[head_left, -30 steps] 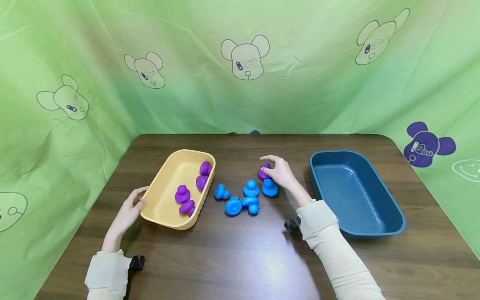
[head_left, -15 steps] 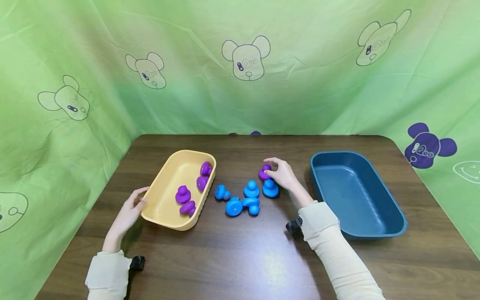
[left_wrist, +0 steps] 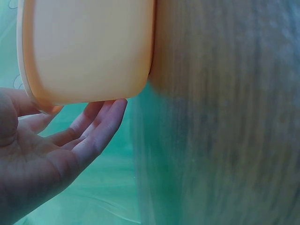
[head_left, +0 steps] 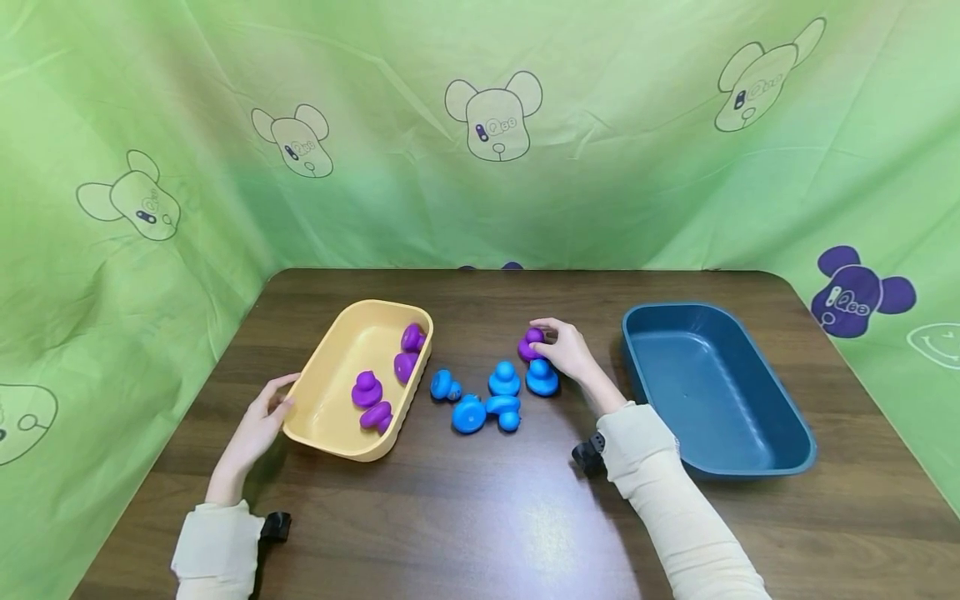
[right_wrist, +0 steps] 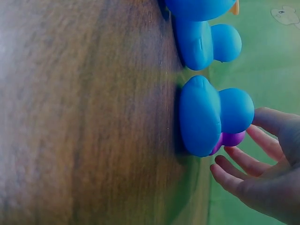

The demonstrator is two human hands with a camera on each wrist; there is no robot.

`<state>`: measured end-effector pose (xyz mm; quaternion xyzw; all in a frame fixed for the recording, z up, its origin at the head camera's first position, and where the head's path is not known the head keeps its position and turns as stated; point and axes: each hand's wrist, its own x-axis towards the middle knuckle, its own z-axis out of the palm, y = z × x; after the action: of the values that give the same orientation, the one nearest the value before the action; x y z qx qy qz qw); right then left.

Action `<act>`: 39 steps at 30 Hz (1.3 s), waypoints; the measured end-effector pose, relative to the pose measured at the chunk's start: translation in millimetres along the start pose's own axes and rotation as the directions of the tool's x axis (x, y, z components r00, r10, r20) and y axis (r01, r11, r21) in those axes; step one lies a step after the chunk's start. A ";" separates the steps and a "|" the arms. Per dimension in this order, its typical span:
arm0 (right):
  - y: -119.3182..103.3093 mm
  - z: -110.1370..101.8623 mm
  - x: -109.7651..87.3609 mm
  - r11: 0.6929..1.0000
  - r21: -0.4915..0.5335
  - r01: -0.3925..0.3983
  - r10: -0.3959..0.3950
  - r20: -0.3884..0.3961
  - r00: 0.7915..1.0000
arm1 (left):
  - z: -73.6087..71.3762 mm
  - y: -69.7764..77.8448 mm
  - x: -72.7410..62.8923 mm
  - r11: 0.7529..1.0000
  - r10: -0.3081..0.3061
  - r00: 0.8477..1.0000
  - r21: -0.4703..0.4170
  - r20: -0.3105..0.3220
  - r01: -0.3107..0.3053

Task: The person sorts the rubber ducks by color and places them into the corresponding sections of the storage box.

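In the head view my right hand (head_left: 564, 348) has its thumb and fingers around a purple rubber duck (head_left: 525, 348) on the table, pinching it by the head. A blue duck (head_left: 542, 380) stands just in front of it and hides most of the purple duck (right_wrist: 233, 139) in the right wrist view. On the left, my left hand (head_left: 258, 421) rests at the outer side of a yellow basin (head_left: 318, 417). Its fingers (left_wrist: 112, 119) touch the wall, relaxed and slightly bent. Several purple ducks (head_left: 367, 389) lie in that basin.
More blue ducks (head_left: 504, 379) sit grouped between the two basins, some tipped on their sides. A dark blue basin (head_left: 806, 454) stands at the right of the wooden table (head_left: 450, 517). Green patterned cloth (head_left: 375, 208) rises behind the table's far edge.
My right hand's fingertips have drawn together on the purple duck and sit slightly lower and to the right. The duck keeps its place. The left hand and yellow basin have not visibly moved.
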<state>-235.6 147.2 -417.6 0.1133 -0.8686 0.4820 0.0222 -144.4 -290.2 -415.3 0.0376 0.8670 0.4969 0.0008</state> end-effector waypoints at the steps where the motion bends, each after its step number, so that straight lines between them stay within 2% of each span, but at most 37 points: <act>1: 0.6 0.1 0.2 1.000 0.006 -0.003 0.003 -0.001 1.000 | 0.1 0.0 -0.1 1.000 0.001 1.000 -0.002 -0.001 -0.001; 3: 4.0 0.5 1.5 1.000 0.009 -0.010 0.010 0.003 1.000 | 0.2 0.2 -0.2 1.000 0.002 1.000 -0.005 0.000 -0.002; 6: 18.8 2.7 6.7 0.999 0.030 0.014 -0.014 0.000 1.000 | 0.2 0.7 -0.5 1.000 0.000 1.000 -0.005 0.001 0.000; 7: 34.2 5.3 12.1 0.997 0.061 0.056 -0.056 -0.009 0.998 | 0.1 0.9 -0.5 1.000 0.000 1.000 -0.004 0.002 0.000; 10: 43.7 6.8 15.2 0.996 0.060 0.065 -0.064 -0.007 0.998 | 0.1 1.6 -0.7 1.000 0.001 1.000 -0.003 0.002 -0.001; 13: 37.7 6.1 12.8 0.998 0.045 0.049 -0.048 -0.008 0.999 | 0.1 2.1 -0.8 1.000 0.002 1.000 -0.002 0.002 -0.002; 14: 23.4 3.7 7.4 1.000 0.009 0.010 -0.010 -0.001 1.000 | 0.1 2.2 -0.8 1.000 0.001 1.000 -0.003 0.002 -0.001; 19: 11.6 2.6 3.6 0.999 -0.039 -0.019 0.020 0.005 1.000 | 0.2 2.2 -1.1 1.000 -0.001 1.000 0.002 0.000 0.001; 22: 7.3 3.0 1.9 0.999 -0.025 -0.041 0.041 0.003 0.999 | 0.3 2.4 -1.2 1.000 0.000 1.000 0.007 -0.004 0.000; 33: 10.5 6.9 2.3 0.999 -0.025 -0.036 0.036 -0.022 0.999 | 0.1 1.8 -0.7 1.000 0.002 1.000 0.006 -0.003 -0.002; 34: 12.1 6.9 2.7 0.999 -0.017 -0.035 0.035 -0.021 0.999 | 0.1 1.5 -0.6 1.000 0.002 1.000 0.005 -0.003 -0.002; 35: 22.8 8.4 6.0 1.000 0.012 0.008 -0.007 -0.035 0.999 | 0.2 1.2 -0.5 1.000 0.002 1.000 0.005 -0.002 -0.002; 39: 31.2 9.4 9.1 0.999 0.021 0.029 -0.028 -0.043 0.999 | 0.6 0.3 -0.3 1.000 0.008 1.000 0.003 -0.006 -0.008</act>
<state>-250.6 153.6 -447.3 0.1156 -0.8609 0.4933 0.0464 -144.1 -289.6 -415.3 0.0395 0.8677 0.4955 -0.0036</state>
